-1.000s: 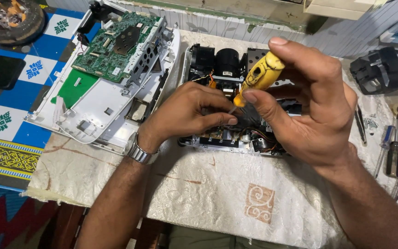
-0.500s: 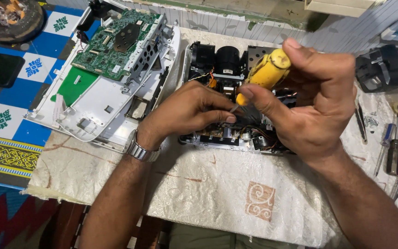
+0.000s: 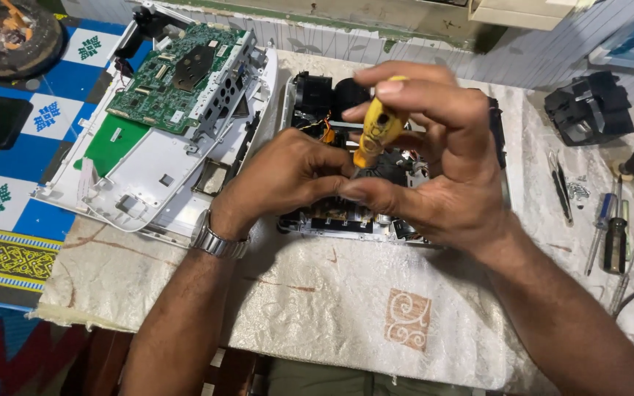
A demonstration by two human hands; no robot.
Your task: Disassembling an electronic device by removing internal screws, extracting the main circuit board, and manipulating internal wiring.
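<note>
The right hand had its fingers clamped around the yellow handle of a screwdriver, thumb and forefinger pinching near the handle's top, the tool standing nearly upright with its tip down inside the opened device. The left hand lay just left of the screwdriver, its fingers curled together and resting on the device's innards close to the tip; whether they pinched anything could not be told. The device sat on a pale patterned cloth spread over the bench. Left of the device, touching its edge, lay a white housing carrying a green circuit board. Right of the device, well apart, several spare screwdrivers lay on the cloth, and beyond them a black plastic part. A metal wristwatch circled the left wrist
</note>
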